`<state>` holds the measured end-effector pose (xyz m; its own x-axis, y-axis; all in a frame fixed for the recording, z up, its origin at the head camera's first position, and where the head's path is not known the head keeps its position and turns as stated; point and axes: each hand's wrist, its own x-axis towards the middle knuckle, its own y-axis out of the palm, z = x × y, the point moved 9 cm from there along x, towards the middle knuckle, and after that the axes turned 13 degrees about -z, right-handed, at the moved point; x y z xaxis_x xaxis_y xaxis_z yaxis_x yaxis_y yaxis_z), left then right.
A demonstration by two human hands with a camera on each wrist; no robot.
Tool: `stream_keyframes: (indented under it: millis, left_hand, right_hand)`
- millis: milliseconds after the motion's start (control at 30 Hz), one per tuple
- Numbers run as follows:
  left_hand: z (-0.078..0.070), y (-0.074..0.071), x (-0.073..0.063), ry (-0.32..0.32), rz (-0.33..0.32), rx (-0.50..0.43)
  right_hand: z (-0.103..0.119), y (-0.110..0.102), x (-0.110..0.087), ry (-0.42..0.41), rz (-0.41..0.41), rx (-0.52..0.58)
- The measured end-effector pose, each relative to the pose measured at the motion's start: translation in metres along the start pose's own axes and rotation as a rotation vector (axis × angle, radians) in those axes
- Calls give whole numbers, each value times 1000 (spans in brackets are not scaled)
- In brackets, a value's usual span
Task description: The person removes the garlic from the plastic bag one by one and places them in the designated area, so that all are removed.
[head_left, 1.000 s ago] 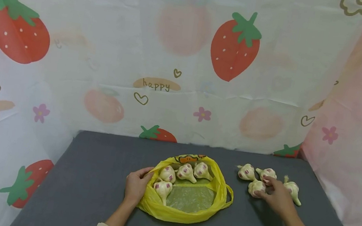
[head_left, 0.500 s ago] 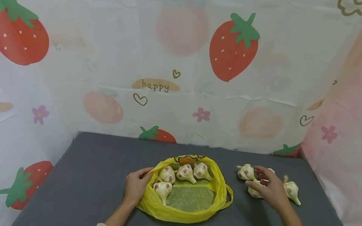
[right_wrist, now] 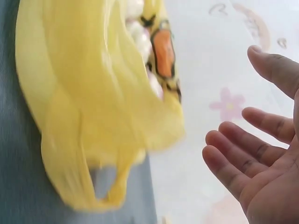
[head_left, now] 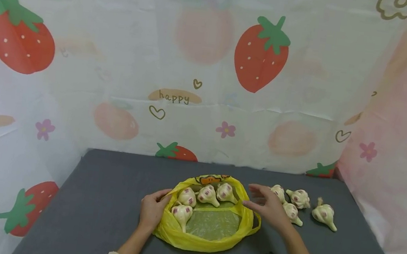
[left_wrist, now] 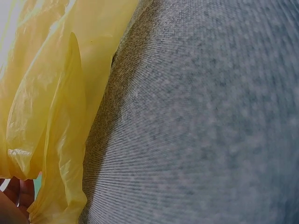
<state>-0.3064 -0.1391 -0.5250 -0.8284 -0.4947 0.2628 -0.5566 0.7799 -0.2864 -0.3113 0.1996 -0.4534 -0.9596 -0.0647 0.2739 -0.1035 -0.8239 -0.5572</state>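
A yellow plastic bag (head_left: 197,244) lies on the dark table with its mouth spread wide. Several garlic bulbs (head_left: 207,195) rest inside, along its left and far sides. My left hand (head_left: 151,210) pinches the bag's left rim between thumb and fingers; the left wrist view shows mostly yellow plastic (left_wrist: 65,107) and cloth. Over the bag's right side hovers my right hand (head_left: 268,206), fingers spread and holding nothing, as the right wrist view confirms with its bare palm (right_wrist: 275,186). To its right, several more garlic bulbs (head_left: 298,198) lie loose on the table, one partly hidden behind it.
Dark cloth covers the table (head_left: 114,188). A white curtain (head_left: 140,50) printed with strawberries hangs behind the table and along both sides. The bag's loop handle (head_left: 257,225) sticks out at its right.
My right hand has left the loose garlic bulbs and moved left to the bag, carrying nothing. A front bulb has turned slightly. My left hand keeps its hold on the rim.
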Motion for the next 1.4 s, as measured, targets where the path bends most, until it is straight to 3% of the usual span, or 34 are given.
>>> stream_keyframes:
  millis: [467, 933, 1400]
  left_hand:
    - [1, -1, 1, -19, 17, -12]
    - [5, 2, 0, -24, 18, -1]
    - [6, 3, 0, -21, 18, -5]
  right_hand:
    - [17, 58, 3, 10, 111, 108]
    - [24, 91, 3, 53, 145, 161]
    - [36, 131, -9, 31, 176, 202]
